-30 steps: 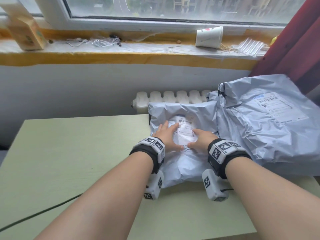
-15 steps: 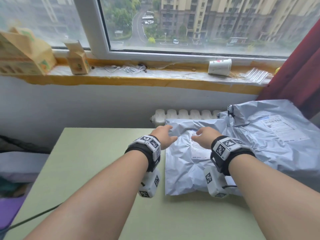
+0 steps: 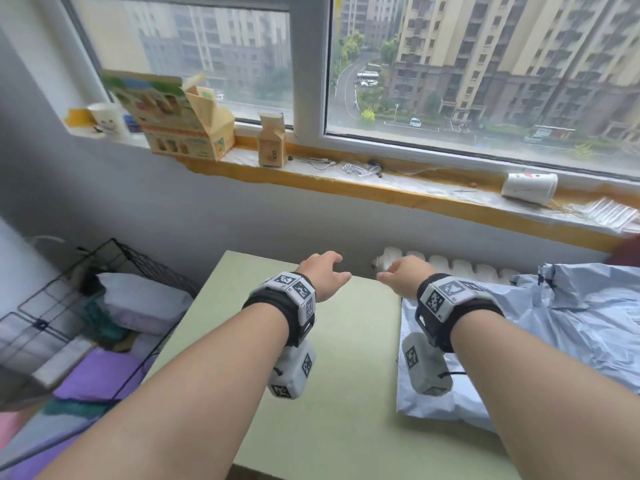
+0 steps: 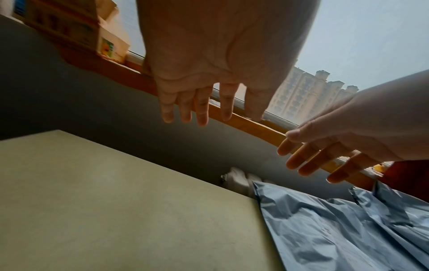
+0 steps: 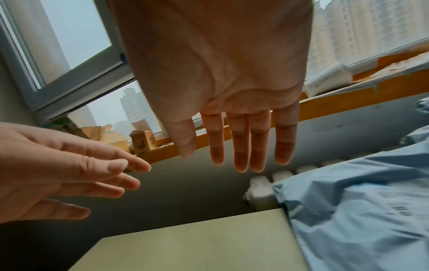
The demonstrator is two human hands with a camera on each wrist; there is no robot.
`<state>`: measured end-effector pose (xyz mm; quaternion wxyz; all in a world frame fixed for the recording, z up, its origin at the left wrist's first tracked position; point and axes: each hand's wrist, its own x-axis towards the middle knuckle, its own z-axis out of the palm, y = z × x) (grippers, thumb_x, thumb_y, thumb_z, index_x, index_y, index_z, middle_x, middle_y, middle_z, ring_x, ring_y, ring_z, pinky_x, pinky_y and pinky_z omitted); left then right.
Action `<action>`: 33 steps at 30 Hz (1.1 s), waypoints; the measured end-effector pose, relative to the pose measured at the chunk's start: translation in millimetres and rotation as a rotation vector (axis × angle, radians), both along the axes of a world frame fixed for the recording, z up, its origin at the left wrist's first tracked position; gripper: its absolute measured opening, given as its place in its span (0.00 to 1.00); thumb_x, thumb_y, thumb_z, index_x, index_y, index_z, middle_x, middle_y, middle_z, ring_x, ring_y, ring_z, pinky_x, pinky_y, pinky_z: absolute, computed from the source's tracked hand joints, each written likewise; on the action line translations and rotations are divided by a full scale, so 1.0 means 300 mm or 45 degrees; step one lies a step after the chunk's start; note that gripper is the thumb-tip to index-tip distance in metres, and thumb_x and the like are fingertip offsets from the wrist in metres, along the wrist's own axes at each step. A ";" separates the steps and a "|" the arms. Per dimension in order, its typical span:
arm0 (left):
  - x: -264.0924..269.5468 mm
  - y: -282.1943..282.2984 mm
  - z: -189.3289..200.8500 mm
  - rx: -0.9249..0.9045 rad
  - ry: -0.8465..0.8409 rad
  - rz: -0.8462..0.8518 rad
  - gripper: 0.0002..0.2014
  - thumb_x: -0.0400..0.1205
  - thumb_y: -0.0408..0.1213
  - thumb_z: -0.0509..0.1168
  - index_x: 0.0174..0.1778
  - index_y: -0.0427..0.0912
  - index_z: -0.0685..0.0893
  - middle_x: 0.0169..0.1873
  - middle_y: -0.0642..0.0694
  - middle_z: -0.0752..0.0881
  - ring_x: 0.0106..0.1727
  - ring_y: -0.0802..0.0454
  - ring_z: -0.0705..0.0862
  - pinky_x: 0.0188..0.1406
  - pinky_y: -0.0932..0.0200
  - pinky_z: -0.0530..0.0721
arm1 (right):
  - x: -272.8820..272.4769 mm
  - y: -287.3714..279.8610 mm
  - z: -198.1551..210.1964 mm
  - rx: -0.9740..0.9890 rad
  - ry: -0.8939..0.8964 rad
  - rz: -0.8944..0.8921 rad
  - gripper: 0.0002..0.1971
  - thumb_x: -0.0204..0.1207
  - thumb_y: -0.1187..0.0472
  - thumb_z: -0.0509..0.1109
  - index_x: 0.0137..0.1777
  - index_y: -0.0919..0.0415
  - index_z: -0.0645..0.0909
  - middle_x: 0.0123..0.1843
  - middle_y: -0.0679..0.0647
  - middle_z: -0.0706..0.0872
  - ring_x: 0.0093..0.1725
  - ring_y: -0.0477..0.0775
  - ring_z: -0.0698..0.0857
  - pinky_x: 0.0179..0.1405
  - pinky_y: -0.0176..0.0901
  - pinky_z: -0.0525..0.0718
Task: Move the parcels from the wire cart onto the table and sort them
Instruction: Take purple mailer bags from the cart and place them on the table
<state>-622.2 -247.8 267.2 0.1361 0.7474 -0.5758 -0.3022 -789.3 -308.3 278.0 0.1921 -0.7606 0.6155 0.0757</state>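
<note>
Grey-blue plastic parcels (image 3: 568, 327) lie piled on the right side of the pale green table (image 3: 346, 341); they also show at the lower right of the left wrist view (image 4: 336, 229) and on the right of the right wrist view (image 5: 362, 210). My left hand (image 3: 323, 275) hovers above the table's far edge, fingers relaxed and empty (image 4: 192, 110). Beside it my right hand (image 3: 401, 277) hangs open too (image 5: 243, 155), just left of the parcels. The black wire cart (image 3: 86, 306) stands left of the table with white and purple parcels (image 3: 138, 303) inside.
A windowsill (image 3: 381, 188) behind the table carries cardboard cartons (image 3: 183, 123), a tipped paper cup (image 3: 528, 187) and loose wires. A white radiator (image 3: 446, 266) sits below it, behind the table. A dark cable runs at the lower left.
Both hands have come off the grey-blue parcel and lifted, moving left over the bare table. The view has swung left and up, bringing the wire cart into sight.
</note>
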 end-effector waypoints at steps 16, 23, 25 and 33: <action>0.619 0.330 -0.014 -0.039 -0.014 0.359 0.26 0.82 0.51 0.62 0.76 0.48 0.70 0.73 0.41 0.74 0.74 0.44 0.73 0.74 0.50 0.70 | 0.696 0.200 0.015 0.012 0.027 0.356 0.19 0.83 0.48 0.59 0.50 0.64 0.83 0.46 0.56 0.82 0.45 0.58 0.80 0.42 0.40 0.73; 0.908 0.497 -0.005 -0.057 -0.014 0.491 0.24 0.83 0.51 0.60 0.75 0.49 0.71 0.71 0.41 0.75 0.69 0.42 0.76 0.71 0.49 0.74 | 1.025 0.312 -0.002 0.037 0.044 0.522 0.18 0.83 0.47 0.58 0.43 0.61 0.79 0.44 0.57 0.82 0.42 0.58 0.79 0.40 0.41 0.73; 0.995 0.550 0.000 -0.064 -0.001 0.538 0.23 0.83 0.50 0.60 0.74 0.49 0.72 0.72 0.41 0.74 0.69 0.42 0.77 0.70 0.50 0.74 | 1.112 0.350 0.001 0.049 0.029 0.541 0.18 0.82 0.47 0.59 0.48 0.61 0.82 0.47 0.58 0.82 0.44 0.57 0.78 0.43 0.41 0.74; 1.380 0.810 -0.045 -0.042 -0.024 0.728 0.24 0.83 0.51 0.61 0.75 0.48 0.71 0.72 0.40 0.74 0.71 0.41 0.75 0.71 0.48 0.73 | 1.497 0.544 -0.040 0.070 0.062 0.700 0.21 0.84 0.49 0.58 0.57 0.65 0.84 0.56 0.60 0.86 0.50 0.59 0.81 0.45 0.41 0.74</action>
